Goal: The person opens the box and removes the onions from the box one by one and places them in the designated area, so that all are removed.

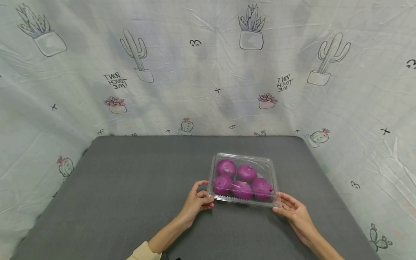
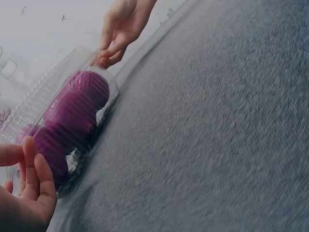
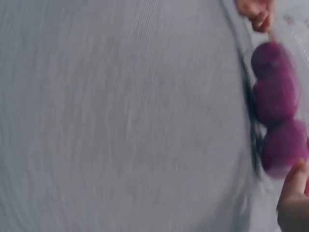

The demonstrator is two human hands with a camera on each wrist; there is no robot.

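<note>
A clear plastic clamshell box (image 1: 260, 164) with its lid down sits right of the middle of the table in the head view. Several round purple onions (image 1: 247, 173) show through it. At the box's near left corner, my left hand (image 1: 196, 202) pinches the rim between thumb and fingers. My right hand (image 1: 297, 216) grips the near right corner, thumb on the near side. The left wrist view shows the box's ribbed side (image 2: 48, 92) and both hands at its ends. In the right wrist view the onions (image 3: 277, 96) are blurred, and the right hand is partly cut off.
A dark grey cloth-covered table (image 1: 130, 180) lies under the box. Pale fabric (image 1: 208, 72) printed with potted cacti hangs behind the table and along both sides.
</note>
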